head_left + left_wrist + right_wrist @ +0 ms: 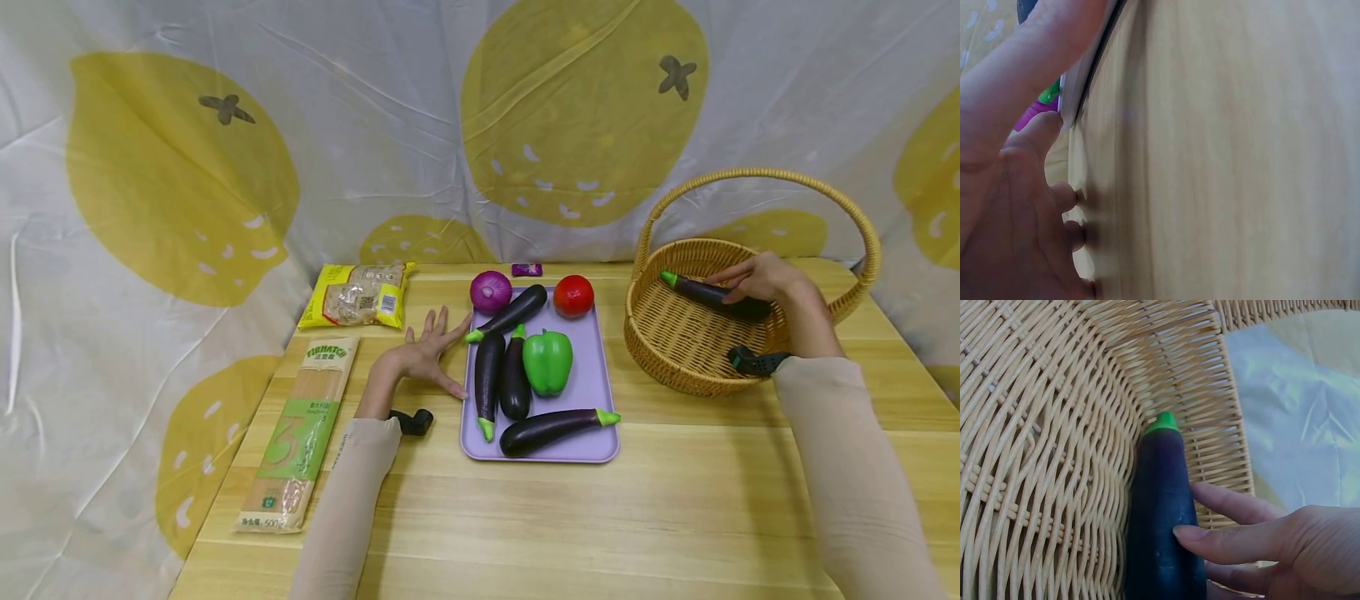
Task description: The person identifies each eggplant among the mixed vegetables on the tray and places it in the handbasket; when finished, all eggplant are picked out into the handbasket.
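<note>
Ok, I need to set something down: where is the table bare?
Table in front of the purple tray, between the sleeves, is bare; a narrow strip runs between tray and basket. Crowded: the tray's left half, with eggplants, and beside it, around the left hand.

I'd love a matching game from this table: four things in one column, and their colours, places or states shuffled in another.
Things:
1. Tomato
2. Bell pepper
3. Left hand
4. Right hand

Descriptions:
A. Touching an eggplant in the wicker basket
B. Red
C. Spread out at the left edge of the tray
D. Green

Right pairs: 1-B, 2-D, 3-C, 4-A
</note>
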### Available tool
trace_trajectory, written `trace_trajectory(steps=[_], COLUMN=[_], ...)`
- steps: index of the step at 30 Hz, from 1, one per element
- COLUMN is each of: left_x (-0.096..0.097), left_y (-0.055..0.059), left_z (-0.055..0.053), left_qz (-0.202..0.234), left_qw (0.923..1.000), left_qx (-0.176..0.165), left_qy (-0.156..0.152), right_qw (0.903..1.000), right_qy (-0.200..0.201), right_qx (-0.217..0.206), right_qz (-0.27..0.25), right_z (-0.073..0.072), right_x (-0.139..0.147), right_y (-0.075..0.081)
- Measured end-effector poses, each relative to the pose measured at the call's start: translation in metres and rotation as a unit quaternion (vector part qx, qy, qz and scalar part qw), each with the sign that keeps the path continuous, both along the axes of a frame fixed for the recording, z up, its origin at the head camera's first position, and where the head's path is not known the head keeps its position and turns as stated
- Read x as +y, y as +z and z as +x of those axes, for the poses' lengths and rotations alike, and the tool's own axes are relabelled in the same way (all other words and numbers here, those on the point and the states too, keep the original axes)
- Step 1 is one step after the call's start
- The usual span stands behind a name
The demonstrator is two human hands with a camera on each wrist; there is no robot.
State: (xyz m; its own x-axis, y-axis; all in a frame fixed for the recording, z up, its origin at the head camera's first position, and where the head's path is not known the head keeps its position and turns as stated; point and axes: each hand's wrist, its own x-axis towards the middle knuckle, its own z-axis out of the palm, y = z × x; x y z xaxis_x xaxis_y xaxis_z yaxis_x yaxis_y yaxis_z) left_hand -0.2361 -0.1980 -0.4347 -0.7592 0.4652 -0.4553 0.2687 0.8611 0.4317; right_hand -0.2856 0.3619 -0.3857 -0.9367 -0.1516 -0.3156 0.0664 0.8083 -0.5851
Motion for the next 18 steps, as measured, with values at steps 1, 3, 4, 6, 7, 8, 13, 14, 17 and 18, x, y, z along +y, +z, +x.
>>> trace_trajectory(steps=[1,3,4,6,7,8,13,14,17,18], left_x=[0.0000,0.0002,0.0003,0.0000,0.0000,0.0000,0.0000,0.0000,-0.0002,-0.0002], left_y=[0.0001,0.0004,0.0006,0.0003,0.0005,0.0005,0.0008,0.0005,0.0001,0.0000], left_z=[0.0000,0.0002,0.0005,0.0003,0.0004,0.0005,0.0008,0.0006,0.0002,0.0002], left_qz=[0.000,0.000,0.000,0.002,0.002,0.002,0.003,0.003,0.005,0.005], left_qw=[1.0000,1.0000,1.0000,1.0000,1.0000,1.0000,1.0000,1.0000,1.0000,1.0000], left_qx=[0.000,-0.002,-0.003,-0.002,-0.001,-0.001,0.003,0.001,0.001,0.001], left_qy=[0.000,0.000,0.001,0.000,0.000,0.000,0.000,0.000,0.000,0.001], right_qw=[1.0000,1.0000,1.0000,0.9999,1.0000,1.0000,0.9997,0.9996,0.9995,0.9996], right_qy=[0.000,-0.001,-0.003,-0.003,-0.002,-0.003,-0.008,-0.009,-0.010,-0.007], right_qx=[-0.002,-0.005,-0.007,-0.008,-0.007,-0.006,0.001,0.001,0.000,0.000], right_qz=[0.002,0.004,0.004,0.006,0.004,0.003,-0.023,-0.027,-0.031,-0.027], right_z=[0.0000,0.0004,0.0004,0.0005,0.0005,0.0003,-0.0013,-0.0016,-0.0017,-0.0014], right_x=[0.0003,0.0005,0.0006,0.0007,0.0004,0.0003,-0.0015,-0.0017,-0.0021,-0.0020], right_y=[-0.0003,-0.0002,-0.0001,0.0004,0.0007,0.0004,-0.0016,-0.0019,-0.0012,0.0000])
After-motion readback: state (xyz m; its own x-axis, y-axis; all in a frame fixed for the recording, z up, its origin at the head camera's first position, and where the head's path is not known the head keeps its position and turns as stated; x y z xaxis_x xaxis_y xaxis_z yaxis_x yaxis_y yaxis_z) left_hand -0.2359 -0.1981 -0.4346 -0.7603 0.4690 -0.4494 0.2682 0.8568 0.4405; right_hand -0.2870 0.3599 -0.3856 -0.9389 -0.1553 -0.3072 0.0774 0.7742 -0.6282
